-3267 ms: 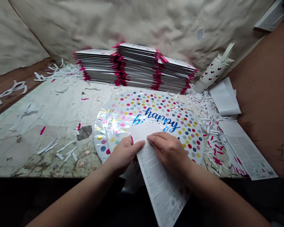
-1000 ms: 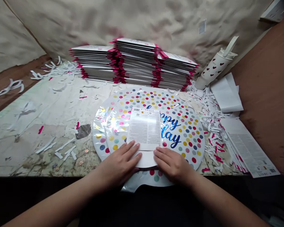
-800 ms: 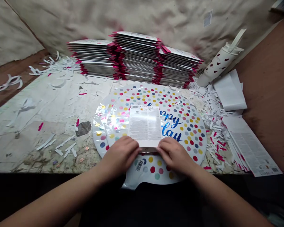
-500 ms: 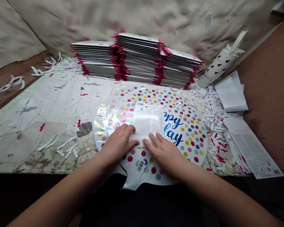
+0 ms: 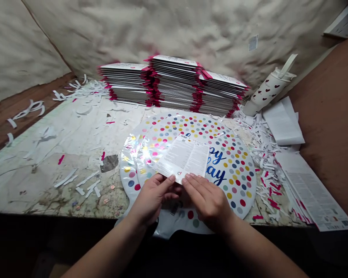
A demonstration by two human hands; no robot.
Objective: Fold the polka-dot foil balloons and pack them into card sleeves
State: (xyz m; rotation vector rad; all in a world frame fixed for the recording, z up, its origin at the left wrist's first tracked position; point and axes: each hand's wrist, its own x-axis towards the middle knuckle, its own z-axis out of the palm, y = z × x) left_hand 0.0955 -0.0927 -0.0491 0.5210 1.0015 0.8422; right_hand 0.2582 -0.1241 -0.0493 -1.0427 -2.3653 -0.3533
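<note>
We see our left hand (image 5: 152, 197) and right hand (image 5: 207, 200) side by side at the near edge of the table (image 5: 46, 170), both touching the near end of a printed card (image 5: 184, 157). The card lies on top of 2 flat round balloons (image 5: 232, 162), stacked one over the other. Behind the balloons stand 3 piles of cards (image 5: 174, 87) against the back wall. A bottle (image 5: 268, 90) leans to the right of those piles. Paper scraps (image 5: 262, 143) lie right of the balloons, with printed sheets (image 5: 313, 193) further right.
</note>
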